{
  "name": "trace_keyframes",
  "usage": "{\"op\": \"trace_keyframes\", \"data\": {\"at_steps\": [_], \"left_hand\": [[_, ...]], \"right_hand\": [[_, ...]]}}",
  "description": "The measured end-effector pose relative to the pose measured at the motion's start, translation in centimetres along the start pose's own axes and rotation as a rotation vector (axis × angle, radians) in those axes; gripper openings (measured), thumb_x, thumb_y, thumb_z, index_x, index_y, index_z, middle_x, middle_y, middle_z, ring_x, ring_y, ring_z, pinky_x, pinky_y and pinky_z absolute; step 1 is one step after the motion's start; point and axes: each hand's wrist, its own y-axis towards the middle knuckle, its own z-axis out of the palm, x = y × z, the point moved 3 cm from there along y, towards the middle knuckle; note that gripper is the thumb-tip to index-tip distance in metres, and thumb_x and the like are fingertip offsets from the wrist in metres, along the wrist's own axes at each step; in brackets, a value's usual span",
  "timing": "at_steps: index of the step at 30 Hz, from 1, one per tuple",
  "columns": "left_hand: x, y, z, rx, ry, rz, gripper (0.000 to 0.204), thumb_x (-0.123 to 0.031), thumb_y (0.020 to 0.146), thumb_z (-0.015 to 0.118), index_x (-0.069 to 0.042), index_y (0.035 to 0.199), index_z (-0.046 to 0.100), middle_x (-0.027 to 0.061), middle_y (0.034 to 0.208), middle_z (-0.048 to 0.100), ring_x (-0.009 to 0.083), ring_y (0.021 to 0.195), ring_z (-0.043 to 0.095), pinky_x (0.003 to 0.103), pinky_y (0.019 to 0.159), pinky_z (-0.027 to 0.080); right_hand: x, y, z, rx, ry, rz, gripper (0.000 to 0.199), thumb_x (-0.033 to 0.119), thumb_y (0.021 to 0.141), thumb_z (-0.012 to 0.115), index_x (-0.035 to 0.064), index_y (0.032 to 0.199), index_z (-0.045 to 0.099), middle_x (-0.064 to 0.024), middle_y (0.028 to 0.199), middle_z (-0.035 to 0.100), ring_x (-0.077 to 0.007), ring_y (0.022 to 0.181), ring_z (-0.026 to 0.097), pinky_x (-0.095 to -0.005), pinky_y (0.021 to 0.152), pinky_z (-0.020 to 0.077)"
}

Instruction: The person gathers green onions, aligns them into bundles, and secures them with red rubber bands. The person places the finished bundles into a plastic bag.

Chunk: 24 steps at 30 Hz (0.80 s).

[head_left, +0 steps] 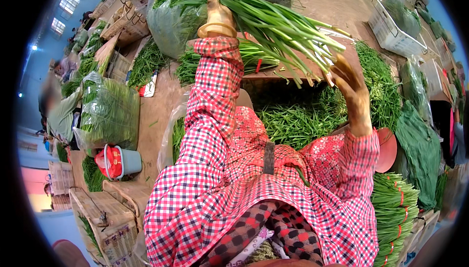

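Above the low wooden table, my left hand (221,10) is closed around the leafy part of a bunch of garlic chives (278,25). The bunch slants down to the right, its pale stem ends loosely fanned. At those ends is my right hand (354,89), with its fingers stretched and apart; the fingertips seem to touch the outermost stems. On the table (349,47) beneath lies another bunch of chives (251,54) with a red band around it. Loose green leaves (298,125) fill the space below the table edge, before my lap.
Banded chive bunches (395,218) are stacked at my lower right, beside a green cloth (417,150). A bagged chive bundle (108,111) and a blue bucket (129,162) stand left. A white crate (395,28) is at far right; another person (61,115) is at far left.
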Motion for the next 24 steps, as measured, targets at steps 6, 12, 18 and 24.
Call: {"op": "trace_keyframes", "data": {"at_steps": [6,12,18,24], "left_hand": [[2.2,-0.6,2.3,0.318,-0.193,-0.259,0.019,-0.017,0.095,0.055,-0.008,0.080,0.061,-0.0024,0.068,0.062,0.0130,0.062,0.061,0.030,0.061,0.051],[3.7,-3.1,4.1,0.373,-0.275,-0.321,0.023,-0.019,0.099,0.050,-0.009,0.080,0.059,-0.0038,0.068,0.060,0.0101,0.062,0.059,0.027,0.065,0.052],[5.2,-2.9,2.0,0.690,-0.477,-0.308,0.017,-0.021,0.100,0.047,-0.008,0.101,0.058,0.0011,0.088,0.064,0.0139,0.084,0.063,0.029,0.083,0.052],[5.7,-4.8,4.1,0.807,-0.459,-0.274,0.024,-0.027,0.102,0.045,-0.008,0.104,0.059,0.0005,0.090,0.064,0.0149,0.086,0.064,0.031,0.085,0.052]], "right_hand": [[-2.2,2.5,4.3,0.369,-0.596,-0.485,0.044,0.010,0.092,0.056,0.0132,0.135,0.052,-0.0101,0.137,0.054,-0.0210,0.123,0.055,-0.0339,0.102,0.0460],[-5.0,0.6,5.4,0.212,-1.572,-1.039,0.053,0.011,0.094,0.045,0.0230,0.145,0.038,-0.0067,0.148,0.041,-0.0246,0.135,0.042,-0.0379,0.113,0.0376],[-2.9,0.5,6.0,0.366,-0.760,-1.114,0.048,0.022,0.096,0.057,0.0137,0.142,0.044,-0.0117,0.140,0.051,-0.0292,0.129,0.048,-0.0409,0.107,0.0440],[-2.4,-0.7,6.8,0.448,-0.086,-0.451,0.038,0.009,0.086,0.068,0.0089,0.123,0.060,-0.0136,0.114,0.066,-0.0329,0.105,0.065,-0.0408,0.090,0.0553]]}}
